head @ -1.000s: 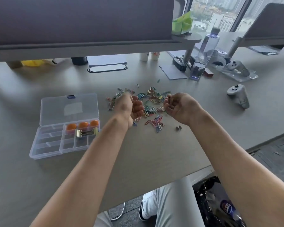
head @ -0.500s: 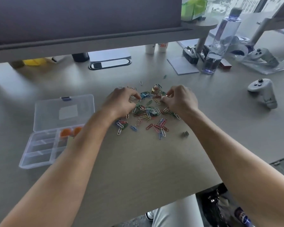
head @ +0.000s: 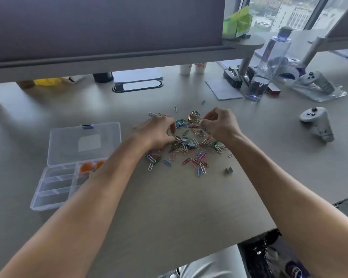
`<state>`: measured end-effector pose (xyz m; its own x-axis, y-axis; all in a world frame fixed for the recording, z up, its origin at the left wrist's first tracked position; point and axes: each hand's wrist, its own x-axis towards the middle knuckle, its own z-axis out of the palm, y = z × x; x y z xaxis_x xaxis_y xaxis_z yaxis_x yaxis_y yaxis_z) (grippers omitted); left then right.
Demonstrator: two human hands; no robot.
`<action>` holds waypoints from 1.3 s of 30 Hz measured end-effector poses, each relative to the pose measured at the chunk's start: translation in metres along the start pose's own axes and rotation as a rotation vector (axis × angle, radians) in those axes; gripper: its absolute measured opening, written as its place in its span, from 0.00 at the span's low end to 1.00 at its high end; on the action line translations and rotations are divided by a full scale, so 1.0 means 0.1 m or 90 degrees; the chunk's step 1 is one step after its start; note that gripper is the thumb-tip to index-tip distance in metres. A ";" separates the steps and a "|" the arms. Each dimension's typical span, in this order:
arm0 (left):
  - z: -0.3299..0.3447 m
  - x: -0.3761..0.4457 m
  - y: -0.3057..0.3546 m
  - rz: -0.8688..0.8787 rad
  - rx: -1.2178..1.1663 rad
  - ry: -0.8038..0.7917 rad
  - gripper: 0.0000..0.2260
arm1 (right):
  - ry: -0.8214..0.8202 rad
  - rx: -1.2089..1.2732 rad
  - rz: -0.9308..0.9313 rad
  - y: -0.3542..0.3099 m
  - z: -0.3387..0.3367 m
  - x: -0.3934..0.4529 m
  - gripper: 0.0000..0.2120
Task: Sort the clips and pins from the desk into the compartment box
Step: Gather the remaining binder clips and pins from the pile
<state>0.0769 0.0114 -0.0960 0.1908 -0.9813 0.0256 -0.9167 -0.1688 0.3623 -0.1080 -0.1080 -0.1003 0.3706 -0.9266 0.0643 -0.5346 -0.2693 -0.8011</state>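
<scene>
- left hand mid-frame, fingers curled down into the paper clip pile, grip unclear
- right hand pinching something tiny, can't tell what
- compartment box open, left of frame, on the desk

Bare desk near the scattered paper clips; open strip between them and the compartment box at left. Obstacles: low shelf overhanging far side; water bottle far right; white controller right; small binder clips near right.
</scene>
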 end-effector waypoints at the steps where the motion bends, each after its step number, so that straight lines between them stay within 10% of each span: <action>1: -0.01 0.01 0.00 0.003 0.003 -0.011 0.09 | -0.016 0.034 0.026 -0.01 -0.01 0.01 0.05; 8: -0.09 0.04 0.00 -0.015 0.004 0.047 0.13 | -0.103 0.355 0.252 -0.12 -0.01 0.14 0.11; 16: -0.10 0.04 0.07 -0.151 -1.017 -0.021 0.08 | -0.203 0.630 0.343 -0.15 0.07 0.30 0.14; 21: -0.02 0.14 0.15 -0.309 -1.240 -0.100 0.13 | -0.192 0.555 0.327 -0.19 0.18 0.39 0.16; 28: 0.03 0.22 0.10 -0.299 -0.509 0.150 0.06 | -0.061 -0.173 -0.127 -0.02 0.22 0.49 0.09; 31: 0.04 0.22 0.09 -0.212 -0.221 0.171 0.09 | -0.082 -0.271 -0.193 -0.05 0.24 0.52 0.13; 39: 0.15 0.28 0.21 -0.213 -0.052 0.161 0.11 | -0.135 -0.299 -0.198 -0.11 0.25 0.65 0.04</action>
<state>0.0574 -0.0210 -0.1016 0.5629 -0.8181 0.1179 -0.7606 -0.4568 0.4614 -0.0584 -0.1584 -0.1021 0.6815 -0.7257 0.0946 -0.6371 -0.6519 -0.4113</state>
